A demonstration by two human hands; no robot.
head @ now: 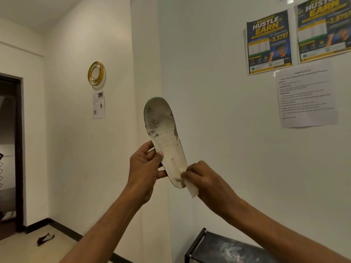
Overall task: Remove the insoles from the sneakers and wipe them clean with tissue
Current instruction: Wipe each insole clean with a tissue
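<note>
A worn white insole (163,133) with grey dirt patches and printed lettering is held up in front of the white wall, toe end upward. My left hand (145,173) grips its left edge near the heel, thumb on the front. My right hand (205,181) presses a folded white tissue (192,189) against the heel end of the insole. The sneakers are not in view.
A black shoe rack (224,247) stands low at the right against the wall. A dark scrap (45,239) lies on the floor at the left near a dark doorway (11,149). Posters (269,42) and a printed sheet (305,95) hang on the wall.
</note>
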